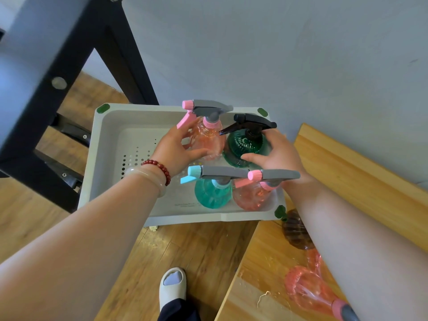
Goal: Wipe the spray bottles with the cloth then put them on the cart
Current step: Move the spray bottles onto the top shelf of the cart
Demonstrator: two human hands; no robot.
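The left hand is gripping the pink bottle, the right hand is gripping the green bottle, side by side in the cart tray, and I'm fearing a retreating wrist toppling the teal bottle crowding just in front

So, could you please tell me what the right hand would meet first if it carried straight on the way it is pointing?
The right hand grips the dark green bottle, so that comes first; pushed on, it would likely press the pink bottle held by the left hand, though depth is unclear.
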